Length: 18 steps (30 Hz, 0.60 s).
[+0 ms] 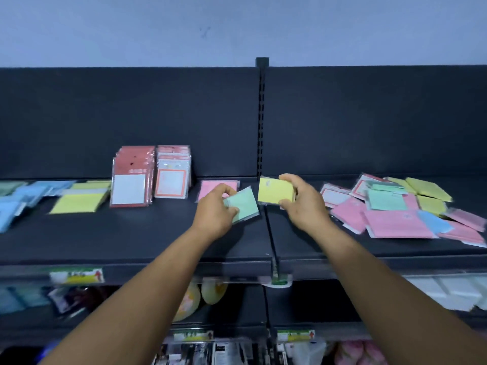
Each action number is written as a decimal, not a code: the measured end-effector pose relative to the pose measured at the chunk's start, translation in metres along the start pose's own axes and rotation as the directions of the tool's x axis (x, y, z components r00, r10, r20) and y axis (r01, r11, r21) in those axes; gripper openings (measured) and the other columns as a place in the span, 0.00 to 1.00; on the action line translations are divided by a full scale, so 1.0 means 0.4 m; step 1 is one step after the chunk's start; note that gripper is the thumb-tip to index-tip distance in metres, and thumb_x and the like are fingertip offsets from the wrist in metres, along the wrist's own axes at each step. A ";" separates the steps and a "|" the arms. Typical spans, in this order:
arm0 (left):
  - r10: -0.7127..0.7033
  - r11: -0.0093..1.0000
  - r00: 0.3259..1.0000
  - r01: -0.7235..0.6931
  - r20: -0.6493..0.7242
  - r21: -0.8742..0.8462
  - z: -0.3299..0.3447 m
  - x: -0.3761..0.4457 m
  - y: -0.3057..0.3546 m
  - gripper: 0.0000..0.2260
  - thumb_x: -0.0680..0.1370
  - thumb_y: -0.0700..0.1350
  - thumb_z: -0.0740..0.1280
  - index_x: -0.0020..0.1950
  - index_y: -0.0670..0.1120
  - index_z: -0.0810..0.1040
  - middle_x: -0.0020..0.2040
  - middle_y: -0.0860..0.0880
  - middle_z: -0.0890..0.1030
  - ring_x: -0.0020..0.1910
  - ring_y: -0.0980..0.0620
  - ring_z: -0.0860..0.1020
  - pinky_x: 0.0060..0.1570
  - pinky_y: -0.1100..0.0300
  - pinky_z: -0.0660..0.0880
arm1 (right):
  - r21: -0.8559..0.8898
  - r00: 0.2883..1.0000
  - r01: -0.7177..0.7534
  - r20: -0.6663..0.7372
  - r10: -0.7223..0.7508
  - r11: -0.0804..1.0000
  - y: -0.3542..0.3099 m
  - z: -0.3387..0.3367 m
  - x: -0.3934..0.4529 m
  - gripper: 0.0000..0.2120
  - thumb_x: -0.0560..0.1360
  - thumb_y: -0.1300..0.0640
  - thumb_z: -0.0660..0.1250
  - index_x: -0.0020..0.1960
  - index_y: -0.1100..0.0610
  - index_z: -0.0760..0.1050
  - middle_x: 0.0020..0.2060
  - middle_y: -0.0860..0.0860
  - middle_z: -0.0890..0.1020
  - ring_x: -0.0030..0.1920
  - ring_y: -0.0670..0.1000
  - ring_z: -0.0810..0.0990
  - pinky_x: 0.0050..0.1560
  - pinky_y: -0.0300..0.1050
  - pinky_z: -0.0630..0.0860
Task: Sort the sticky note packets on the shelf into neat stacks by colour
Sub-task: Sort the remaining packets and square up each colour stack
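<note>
Both forearms fill the bottom of my view, reaching up over the front lip of the dark shelf [131, 233]. That shelf spans the whole width, split by a slotted upright [261, 119] at the back.

On its right half I see a loose jumble of packets [400, 206], mostly pink, with green, yellow and one blue mixed in, overlapping at all angles. On the left half, two upright rows of red-carded packets [151, 175] lean against the back panel. Left of them lie flat yellow packets [79, 201], and further left a spread of blue packets [15, 204] runs out of frame. A single pink packet [210, 188] lies flat just behind my left hand.

My left hand [214, 212] grips a green packet [243, 205] by its near corner, tilted above the shelf. My right hand [303, 201] holds a yellow packet [274, 191], thumb and fingers curled round its right edge, near the centre divider. The two held packets sit close together but apart.
</note>
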<state>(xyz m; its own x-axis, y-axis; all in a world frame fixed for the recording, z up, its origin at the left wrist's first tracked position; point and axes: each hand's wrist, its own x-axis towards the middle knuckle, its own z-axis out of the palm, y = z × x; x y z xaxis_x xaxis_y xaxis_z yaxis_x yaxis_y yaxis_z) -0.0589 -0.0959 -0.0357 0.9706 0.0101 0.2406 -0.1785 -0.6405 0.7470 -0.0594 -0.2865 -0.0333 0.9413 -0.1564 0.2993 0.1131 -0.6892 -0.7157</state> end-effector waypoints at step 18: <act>-0.221 0.974 0.965 0.225 -0.141 0.009 -0.462 -0.092 -0.401 0.09 0.73 0.42 0.73 0.49 0.45 0.75 0.45 0.48 0.79 0.41 0.50 0.77 0.34 0.60 0.71 | 0.079 0.978 0.108 0.170 -0.120 0.991 -0.380 0.455 -0.106 0.20 0.77 0.65 0.63 0.66 0.51 0.73 0.46 0.52 0.77 0.42 0.51 0.73 0.36 0.36 0.62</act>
<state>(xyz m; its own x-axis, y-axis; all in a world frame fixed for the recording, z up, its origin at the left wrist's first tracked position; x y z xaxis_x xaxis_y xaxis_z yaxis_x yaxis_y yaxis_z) -0.0957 0.1483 -0.0497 0.9532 0.2599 0.1543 0.0457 -0.6286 0.7764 -0.0585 -0.0466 -0.0521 0.9610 0.0500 0.2720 0.2392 -0.6438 -0.7269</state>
